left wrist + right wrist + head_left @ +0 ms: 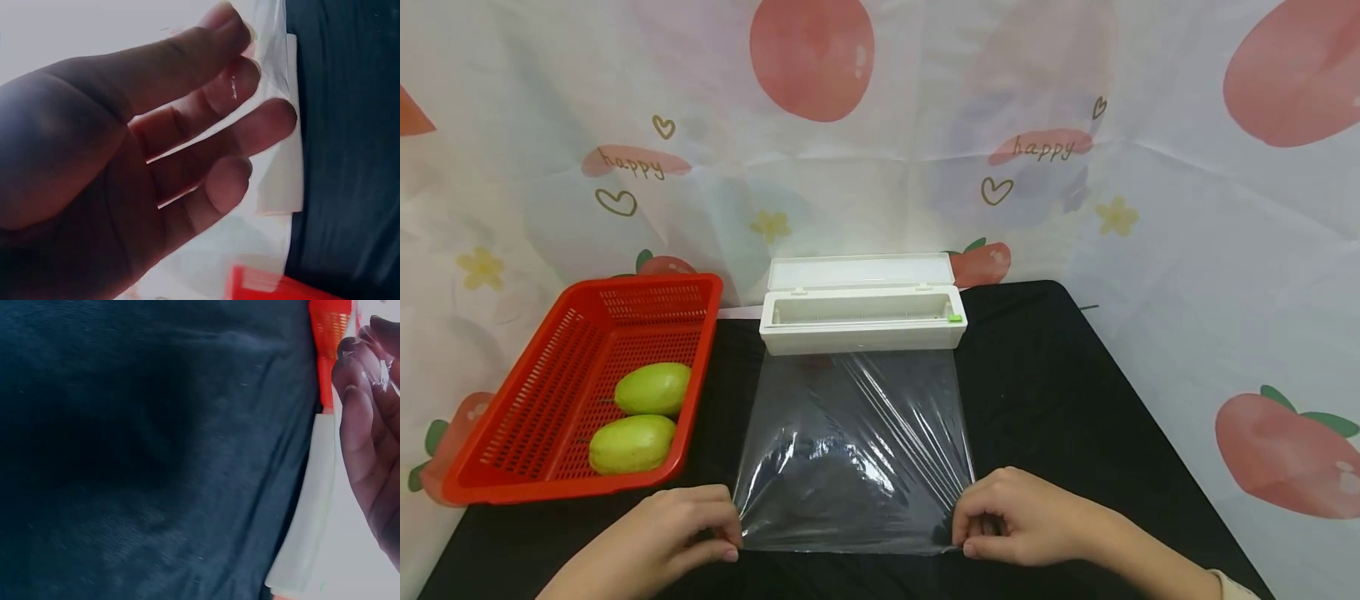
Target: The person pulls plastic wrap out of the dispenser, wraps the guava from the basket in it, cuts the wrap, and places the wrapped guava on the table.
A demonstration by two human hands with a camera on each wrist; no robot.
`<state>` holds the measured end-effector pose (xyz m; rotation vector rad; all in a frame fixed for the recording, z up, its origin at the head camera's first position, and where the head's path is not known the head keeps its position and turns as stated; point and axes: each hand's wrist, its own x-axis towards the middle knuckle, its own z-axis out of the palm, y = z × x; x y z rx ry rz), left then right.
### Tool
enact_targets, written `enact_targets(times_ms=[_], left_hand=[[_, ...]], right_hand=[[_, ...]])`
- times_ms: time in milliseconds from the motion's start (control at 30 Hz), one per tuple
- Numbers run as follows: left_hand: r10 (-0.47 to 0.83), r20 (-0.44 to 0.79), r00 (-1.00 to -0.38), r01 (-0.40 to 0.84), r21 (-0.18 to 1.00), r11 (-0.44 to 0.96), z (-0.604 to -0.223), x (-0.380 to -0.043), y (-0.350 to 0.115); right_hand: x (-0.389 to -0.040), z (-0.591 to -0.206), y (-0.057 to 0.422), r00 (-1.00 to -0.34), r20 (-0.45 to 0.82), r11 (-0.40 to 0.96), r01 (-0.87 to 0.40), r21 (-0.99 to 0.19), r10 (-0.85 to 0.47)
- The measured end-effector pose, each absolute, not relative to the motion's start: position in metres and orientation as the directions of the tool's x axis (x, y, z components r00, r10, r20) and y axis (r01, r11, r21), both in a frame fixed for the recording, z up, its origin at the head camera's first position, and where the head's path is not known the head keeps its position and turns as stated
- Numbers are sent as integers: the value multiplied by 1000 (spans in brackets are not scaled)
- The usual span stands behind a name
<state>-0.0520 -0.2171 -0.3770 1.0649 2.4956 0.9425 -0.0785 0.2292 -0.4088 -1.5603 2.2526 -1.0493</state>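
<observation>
A sheet of cling film (850,450) lies stretched over the black cloth, running from the front of a white dispenser box (863,337) toward me. The box's lid (861,272) is flipped up at the back. My left hand (673,533) pinches the near left corner of the film between thumb and forefinger. At the near right corner, my right hand (1022,521) pinches the film the same way. In the left wrist view the thumb and forefinger (240,78) meet at the film's edge. Crumpled film (381,372) shows at the right fingertips in the right wrist view.
To the left stands a red plastic basket (542,400) with two green oval fruits (632,444) inside. A black cloth (1045,392) covers the table. Behind it hangs a white curtain (880,200) printed with fruit and hearts. A green slider (955,318) sits at the box's right end.
</observation>
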Motion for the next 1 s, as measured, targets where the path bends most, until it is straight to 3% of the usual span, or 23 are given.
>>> enact_targets(times_ms=[200, 433, 733, 1000], left_hand=[[713, -98, -694, 485, 668, 564, -392, -56, -213], [724, -76, -686, 506, 664, 550, -411, -58, -211], [701, -140, -700, 495, 613, 616, -431, -58, -206], [652, -270, -709, 381, 632, 675, -446, -60, -205]], right_hand=[[-79, -423, 227, -426, 182, 231, -747, -624, -886], [-80, -435, 224, -446, 123, 283, -732, -620, -886], [-77, -446, 222, -459, 101, 338, -769, -542, -882], [-73, -451, 221, -470, 68, 389, -795, -466, -880]])
